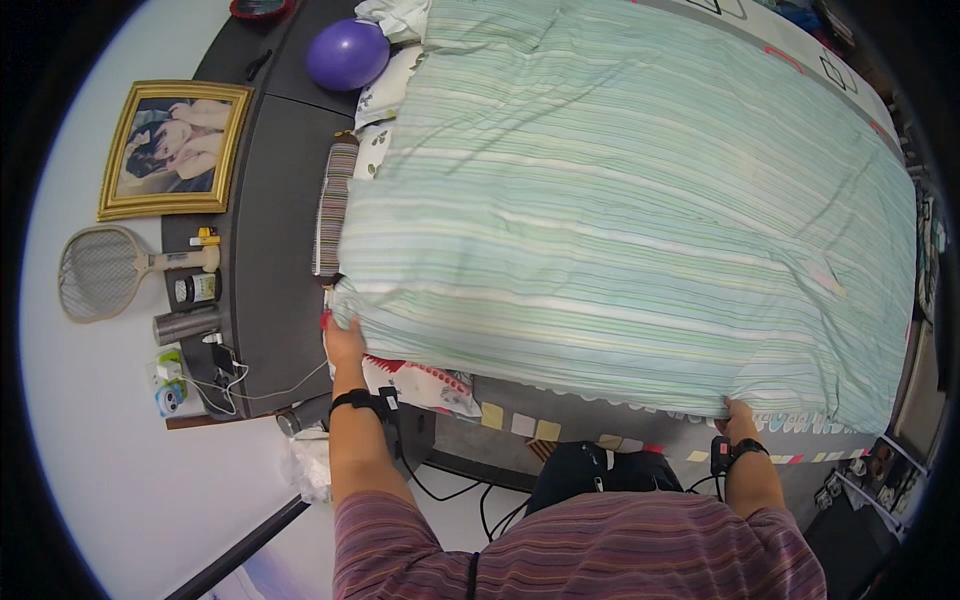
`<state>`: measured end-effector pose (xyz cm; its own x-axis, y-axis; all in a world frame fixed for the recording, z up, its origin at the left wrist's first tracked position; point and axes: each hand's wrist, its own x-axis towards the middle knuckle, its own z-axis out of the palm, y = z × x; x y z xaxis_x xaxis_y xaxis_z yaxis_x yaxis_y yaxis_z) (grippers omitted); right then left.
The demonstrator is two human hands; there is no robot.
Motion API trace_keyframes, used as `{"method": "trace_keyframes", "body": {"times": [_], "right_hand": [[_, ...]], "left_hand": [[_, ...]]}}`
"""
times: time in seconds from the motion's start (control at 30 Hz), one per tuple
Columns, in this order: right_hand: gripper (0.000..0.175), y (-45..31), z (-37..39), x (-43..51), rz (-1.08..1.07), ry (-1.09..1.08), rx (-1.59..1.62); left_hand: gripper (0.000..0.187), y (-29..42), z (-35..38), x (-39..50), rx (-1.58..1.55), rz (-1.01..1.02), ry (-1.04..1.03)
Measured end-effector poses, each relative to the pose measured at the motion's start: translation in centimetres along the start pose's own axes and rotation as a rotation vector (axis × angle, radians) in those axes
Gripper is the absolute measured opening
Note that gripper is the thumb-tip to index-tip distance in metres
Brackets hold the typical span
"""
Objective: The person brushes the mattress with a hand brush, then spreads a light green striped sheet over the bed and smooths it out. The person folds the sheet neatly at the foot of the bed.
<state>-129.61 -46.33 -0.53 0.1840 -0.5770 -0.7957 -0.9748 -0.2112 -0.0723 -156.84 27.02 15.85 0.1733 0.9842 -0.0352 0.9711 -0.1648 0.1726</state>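
Observation:
A striped green, white and pale blue bed cover (600, 225) is spread over the bed, with creases towards its far and right parts. My left hand (345, 341) grips its near corner at the headboard end, just below a striped bolster (337, 210). Far to the right, my right hand (736, 421) pinches the cover's near edge; its fingertips are partly hidden under the cloth. Below the cover, a pillow (427, 386) with a red pattern and the grey bed side with coloured patches (547, 430) show.
The dark headboard shelf (281, 202) bears a gold-framed photograph (176, 150), an electric fly swatter (105, 274), a metal flask (187, 324) and charging cables (247, 394). A purple balloon (348, 54) rests beside white pillows (390, 86). Black cables (442, 495) hang near my body.

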Motion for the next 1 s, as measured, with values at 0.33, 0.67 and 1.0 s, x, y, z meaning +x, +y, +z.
{"method": "trace_keyframes", "body": {"times": [0.33,0.67,1.0], "right_hand": [[0.030,0.9,1.1,0.7,-0.073,-0.026,-0.448],[0.029,2.8,0.1,-0.9,-0.019,-0.248,-0.248],[0.034,4.1,-0.1,-1.3,0.014,-0.237,-0.224]], "left_hand": [[0.044,13.8,4.9,1.7,0.117,0.784,0.332],[0.031,18.6,11.1,4.3,0.482,0.451,-0.332],[0.015,24.4,4.5,1.7,-0.132,0.678,0.657]]}}
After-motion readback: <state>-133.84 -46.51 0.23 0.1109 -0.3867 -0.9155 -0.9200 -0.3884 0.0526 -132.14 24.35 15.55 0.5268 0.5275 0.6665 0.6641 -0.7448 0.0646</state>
